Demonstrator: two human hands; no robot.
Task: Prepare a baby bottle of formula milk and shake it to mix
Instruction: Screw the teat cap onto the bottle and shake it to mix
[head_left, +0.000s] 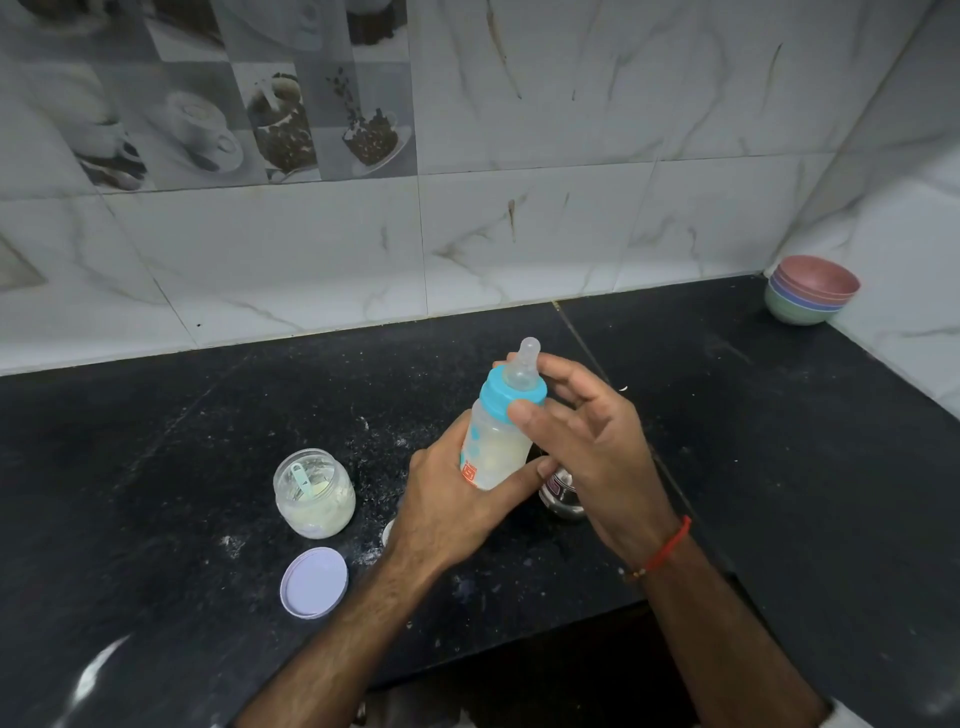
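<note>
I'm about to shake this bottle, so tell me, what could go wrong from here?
1. The right hand is on the blue collar; if that isn't fully tight, milk may leak when shaken.
2. The open formula jar, with its lid lying beside it, sits by the left hand and could be knocked or splashed.
3. The steel cup under the right hand could tip.

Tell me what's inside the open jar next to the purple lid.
The open jar holds pale powder, with a light green scoop resting in it. How deep the powder goes beneath the scoop is hidden, since residue clouds the wall. Its purple lid lies apart on the counter.
</note>
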